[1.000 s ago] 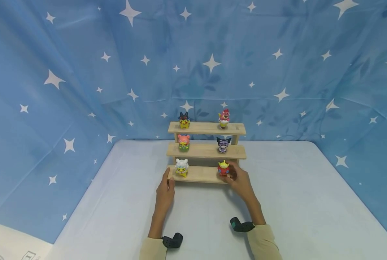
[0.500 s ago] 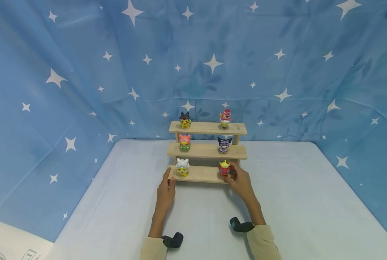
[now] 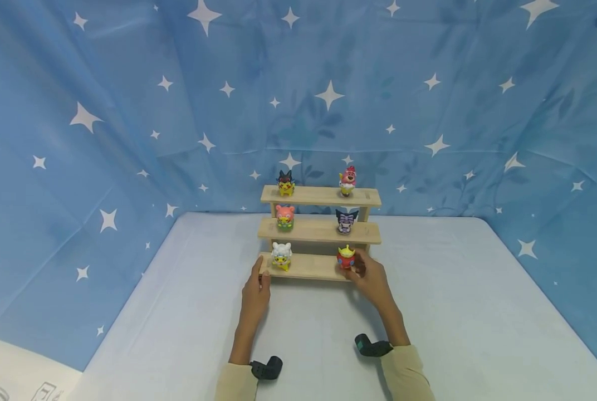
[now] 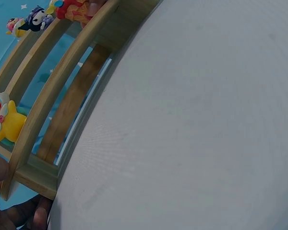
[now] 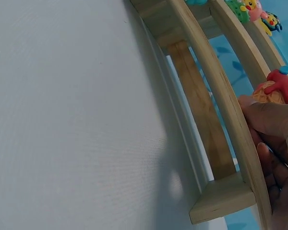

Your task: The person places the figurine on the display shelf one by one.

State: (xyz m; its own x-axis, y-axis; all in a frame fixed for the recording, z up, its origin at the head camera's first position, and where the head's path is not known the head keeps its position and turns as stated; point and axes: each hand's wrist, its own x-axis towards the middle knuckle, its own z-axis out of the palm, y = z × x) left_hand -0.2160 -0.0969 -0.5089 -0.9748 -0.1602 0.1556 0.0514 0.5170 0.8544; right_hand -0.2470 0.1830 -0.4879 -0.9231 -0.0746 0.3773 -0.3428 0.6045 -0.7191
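A three-tier wooden display shelf [image 3: 306, 266] stands on the white table. My left hand [image 3: 255, 295] grips the left end of its lowest tier, thumb at the front and fingers around the side. Near that hand a figurine in a white hood [image 3: 281, 256] stands upright on the same tier. At the tier's right end, my right hand [image 3: 371, 277] holds a red and yellow alien figurine [image 3: 346, 257] between thumb and fingers. The right wrist view shows the thumb against the figurine's waffle-patterned base [image 5: 269, 93]. Part of that figurine lies outside this view.
On the middle tier stand a pink-and-green figurine [image 3: 285, 218] and a black-and-purple one [image 3: 346, 221]. The top tier bears a yellow figurine with dark ears [image 3: 285, 184] and a pink bear figurine [image 3: 347, 182]. A blue star-patterned curtain [image 3: 298, 83] hangs behind the table [image 3: 459, 301].
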